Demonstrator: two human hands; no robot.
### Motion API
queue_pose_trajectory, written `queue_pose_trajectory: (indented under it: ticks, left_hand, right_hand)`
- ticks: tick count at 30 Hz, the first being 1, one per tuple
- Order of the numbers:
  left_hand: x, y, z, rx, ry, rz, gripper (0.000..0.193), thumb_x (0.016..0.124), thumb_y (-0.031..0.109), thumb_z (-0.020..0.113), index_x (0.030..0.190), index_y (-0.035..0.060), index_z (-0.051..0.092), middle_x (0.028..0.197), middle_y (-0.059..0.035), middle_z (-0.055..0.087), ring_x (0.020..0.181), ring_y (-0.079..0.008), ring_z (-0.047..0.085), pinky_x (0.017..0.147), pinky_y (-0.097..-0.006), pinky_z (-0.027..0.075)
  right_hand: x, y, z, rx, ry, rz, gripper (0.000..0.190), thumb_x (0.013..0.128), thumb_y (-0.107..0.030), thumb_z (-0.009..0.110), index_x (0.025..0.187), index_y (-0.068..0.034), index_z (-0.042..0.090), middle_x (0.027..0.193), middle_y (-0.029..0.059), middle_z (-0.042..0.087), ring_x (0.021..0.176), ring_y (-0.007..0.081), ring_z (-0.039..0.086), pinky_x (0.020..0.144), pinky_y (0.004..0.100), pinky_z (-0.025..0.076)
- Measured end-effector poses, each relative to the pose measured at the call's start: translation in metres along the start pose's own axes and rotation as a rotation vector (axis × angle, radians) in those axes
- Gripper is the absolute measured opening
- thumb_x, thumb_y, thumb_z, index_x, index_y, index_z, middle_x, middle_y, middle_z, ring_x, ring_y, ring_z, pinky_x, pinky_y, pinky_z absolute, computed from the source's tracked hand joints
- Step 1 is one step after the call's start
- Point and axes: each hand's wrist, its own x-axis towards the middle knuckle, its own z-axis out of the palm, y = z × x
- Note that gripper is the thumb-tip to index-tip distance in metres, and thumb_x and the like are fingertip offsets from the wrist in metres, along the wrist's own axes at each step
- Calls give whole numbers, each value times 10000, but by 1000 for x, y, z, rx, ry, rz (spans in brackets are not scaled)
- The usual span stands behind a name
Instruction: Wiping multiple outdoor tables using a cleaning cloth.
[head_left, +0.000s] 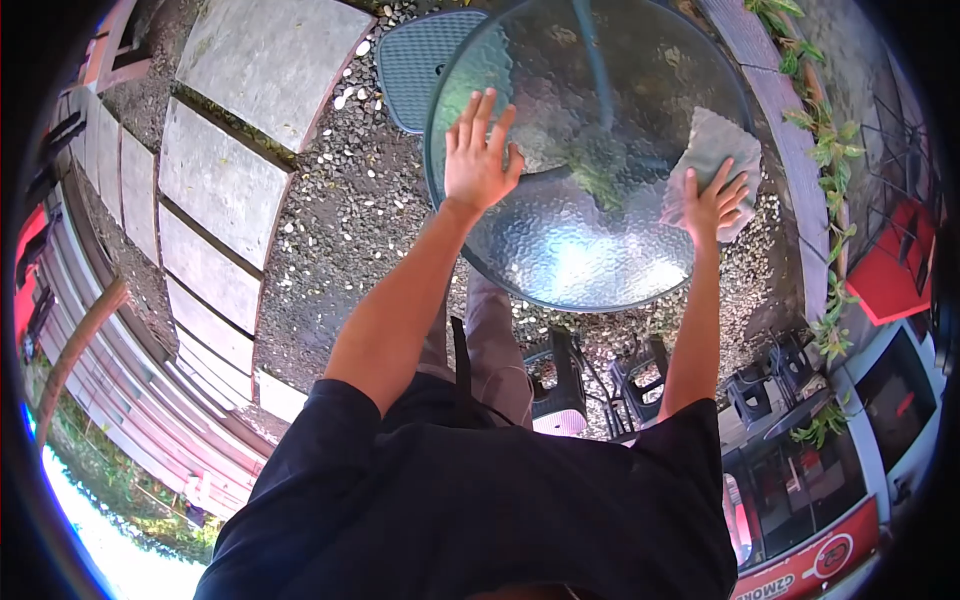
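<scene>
A round glass table (540, 135) with a textured, rippled top and dark rim stands in front of me and reflects bright light at its near side. My left hand (481, 154) rests on its left part, fingers apart, holding nothing. At the right edge of the top, my right hand (714, 201) presses on a pale grey cloth (709, 142). The cloth is spread out, with its outer side reaching the rim. What lies under my right palm is hidden.
A green woven-pattern seat (412, 67) sits beyond the table's left rim. Gravel (337, 225) covers the ground, with concrete slabs (225, 180) to the left. Dark chairs (559, 375) stand near my legs. A plank border (787, 112) with a vine (836, 187) runs along the right.
</scene>
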Motion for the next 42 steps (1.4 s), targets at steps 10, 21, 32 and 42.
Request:
queue_pose_trajectory:
  ticks: [10, 21, 32, 42]
  left_hand:
    - [-2, -6, 0, -68, -25, -25, 592, 916, 256, 627, 1487, 124, 543, 1662, -178, 388, 1551, -360, 363, 1156, -546, 377]
    - [-2, -6, -1, -104, 3, 4, 585, 924, 251, 611, 1484, 108, 528, 1658, -183, 382, 1553, -362, 353, 1184, -544, 354]
    - [-7, -4, -3, -38, 53, 44, 602, 904, 262, 625, 1478, 106, 532, 1641, -186, 396, 1544, -385, 348, 1194, -565, 337]
    - [-17, -6, 13, -28, 75, 169, 646, 931, 283, 672, 1540, 166, 491, 1685, -137, 344, 1565, -385, 309, 1208, -587, 317]
  right_hand:
    - [83, -70, -15, 106, -85, 123, 1074, 904, -908, 427, 1716, -363, -16, 1768, 192, -180, 1605, 482, -184, 1164, 808, -46]
    - [86, -175, -3, 87, -82, -26, 1072, 931, -870, 430, 1727, -291, 5, 1785, 157, -143, 1624, 423, -180, 1184, 768, -94]
    - [-47, -252, 12, 1, 17, -307, 798, 1037, -589, 499, 1707, -237, 244, 1794, 97, 130, 1648, 345, 118, 1252, 671, 151]
    - [-311, -176, 4, 374, -64, -316, 665, 782, -9, 659, 1431, -156, 649, 1676, 69, 444, 1571, 264, 376, 1191, 496, 331]
